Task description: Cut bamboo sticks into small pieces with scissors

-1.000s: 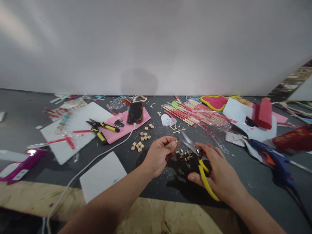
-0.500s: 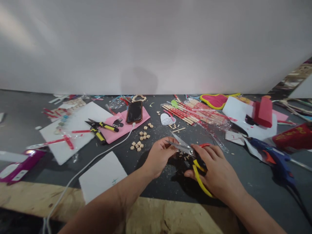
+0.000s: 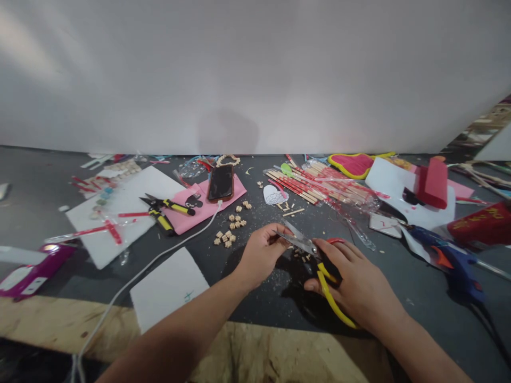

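Note:
My right hand [image 3: 359, 282] grips a pair of scissors [image 3: 301, 242] with yellow and red handles, the blades pointing left and a little apart. My left hand [image 3: 261, 252] is closed in a pinch right at the blades; what its fingertips hold is hidden. Short cut bits of wooden stick [image 3: 302, 256] lie under the scissors. Left of my left hand are small clusters of wooden pieces [image 3: 227, 238]. Beyond the hands lie a heart-shaped paper [image 3: 274, 196] with a drawn pattern, and a bundle of wooden chopsticks [image 3: 295, 183] with red wrapping.
Yellow-black pliers [image 3: 165, 213] rest partly on pink paper [image 3: 187, 217], near a plugged-in phone [image 3: 221, 183]. Its white cable [image 3: 159, 254] runs to the front edge. White card [image 3: 167, 287] lies near my left forearm. A blue glue gun [image 3: 447, 260] is at the right.
The scissor blades have drawn slightly closer together, and the yellow handle has shifted a little down and right. My left hand stays nearly in place.

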### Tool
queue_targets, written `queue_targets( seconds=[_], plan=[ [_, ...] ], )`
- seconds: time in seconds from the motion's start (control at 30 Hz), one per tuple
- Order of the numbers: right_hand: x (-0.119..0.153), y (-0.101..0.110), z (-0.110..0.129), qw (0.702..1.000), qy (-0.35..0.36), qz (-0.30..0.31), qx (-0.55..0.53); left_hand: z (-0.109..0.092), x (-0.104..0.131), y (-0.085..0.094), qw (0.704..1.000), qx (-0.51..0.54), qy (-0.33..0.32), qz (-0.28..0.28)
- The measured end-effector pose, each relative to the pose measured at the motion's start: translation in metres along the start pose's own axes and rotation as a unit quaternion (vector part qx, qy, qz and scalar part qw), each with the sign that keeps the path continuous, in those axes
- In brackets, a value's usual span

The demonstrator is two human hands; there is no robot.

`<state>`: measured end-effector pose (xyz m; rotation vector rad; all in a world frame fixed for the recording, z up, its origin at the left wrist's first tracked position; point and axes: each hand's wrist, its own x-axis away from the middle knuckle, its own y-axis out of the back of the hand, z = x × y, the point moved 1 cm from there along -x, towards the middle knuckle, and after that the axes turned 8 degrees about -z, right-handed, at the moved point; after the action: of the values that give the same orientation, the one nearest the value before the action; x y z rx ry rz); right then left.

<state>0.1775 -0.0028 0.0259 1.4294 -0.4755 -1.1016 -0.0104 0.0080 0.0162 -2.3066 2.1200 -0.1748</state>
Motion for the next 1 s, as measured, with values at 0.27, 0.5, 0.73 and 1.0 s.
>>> queue_targets(
  seconds=[0.27,0.5,0.73,1.0],
  plan=[
    [0.0007,-0.0005,-0.0012,0.999,0.010,0.011,-0.036,0.0015,-0.0012,-0.0001,1.000,0.001,-0.019,0.017],
    [0.0013,-0.0032,-0.0012,1.000,0.013,0.005,0.007,0.0022,-0.0021,0.0006,0.999,-0.038,-0.021,0.014],
    [0.0049,-0.0017,0.0001,0.999,0.011,-0.004,0.041,0.0008,0.0000,-0.0008,1.000,-0.023,-0.005,0.002],
    [0.0062,0.0019,0.0047,0.995,0.012,-0.027,0.093,-0.0010,0.0009,-0.0015,1.000,0.021,0.012,0.000]
  ],
)
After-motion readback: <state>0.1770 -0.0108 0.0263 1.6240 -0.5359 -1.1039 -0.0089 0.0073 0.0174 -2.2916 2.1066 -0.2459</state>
